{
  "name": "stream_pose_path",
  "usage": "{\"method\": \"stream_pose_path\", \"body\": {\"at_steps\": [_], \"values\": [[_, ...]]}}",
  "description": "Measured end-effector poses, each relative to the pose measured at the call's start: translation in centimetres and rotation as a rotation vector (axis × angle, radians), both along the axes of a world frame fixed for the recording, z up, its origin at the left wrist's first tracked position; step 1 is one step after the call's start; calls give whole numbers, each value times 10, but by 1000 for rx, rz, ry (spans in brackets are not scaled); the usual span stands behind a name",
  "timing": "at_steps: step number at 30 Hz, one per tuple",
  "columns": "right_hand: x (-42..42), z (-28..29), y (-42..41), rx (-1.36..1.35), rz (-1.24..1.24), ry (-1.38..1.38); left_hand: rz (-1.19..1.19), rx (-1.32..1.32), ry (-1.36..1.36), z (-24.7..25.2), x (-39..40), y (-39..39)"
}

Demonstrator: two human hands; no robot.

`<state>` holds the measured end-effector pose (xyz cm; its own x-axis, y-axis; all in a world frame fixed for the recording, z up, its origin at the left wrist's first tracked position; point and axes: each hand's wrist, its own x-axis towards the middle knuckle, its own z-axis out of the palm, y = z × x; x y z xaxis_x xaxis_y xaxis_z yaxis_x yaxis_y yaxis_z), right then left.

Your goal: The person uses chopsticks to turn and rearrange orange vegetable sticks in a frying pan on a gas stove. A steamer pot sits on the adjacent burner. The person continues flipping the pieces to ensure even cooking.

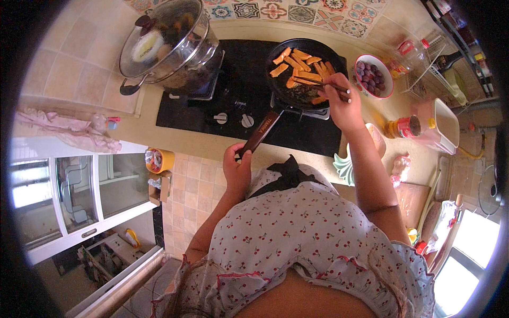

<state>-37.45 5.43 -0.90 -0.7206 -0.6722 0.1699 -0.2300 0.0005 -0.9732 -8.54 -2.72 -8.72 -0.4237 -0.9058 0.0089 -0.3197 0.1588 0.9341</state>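
My left hand point(238, 163) is closed around the end of the brown handle point(260, 134) of a black frying pan point(280, 92). The pan rests on the right burner of a black glass gas hob point(238, 79). Several orange-brown fried strips point(304, 75) lie in it, spread over the back and middle, with some oil near the front. My right hand point(342, 104), at the pan's right rim, holds dark chopsticks point(318, 82). Their tips reach in among the strips; whether they grip one I cannot tell.
A large steel steamer pot point(187, 67) with a glass lid stands on the left burner. Right of the pan are a bowl of purple fruit point(373, 77), a red-capped plastic bottle point(409, 49), a jar point(403, 127), a clear plastic container point(445, 127) and a green leaf-shaped dish point(345, 169).
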Motion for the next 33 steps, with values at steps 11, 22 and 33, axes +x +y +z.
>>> {"method": "stream_pose_path", "body": {"at_steps": [11,22,33], "values": [[1,-18,-44,-110,50,-199,0,10,-20,-1,0,-1],[-21,-6,-47,-127,-12,-193,11,28,-1,4,-1,0],[-30,-18,-55,-24,-80,-74,13,36,-30,5,0,-2]]}}
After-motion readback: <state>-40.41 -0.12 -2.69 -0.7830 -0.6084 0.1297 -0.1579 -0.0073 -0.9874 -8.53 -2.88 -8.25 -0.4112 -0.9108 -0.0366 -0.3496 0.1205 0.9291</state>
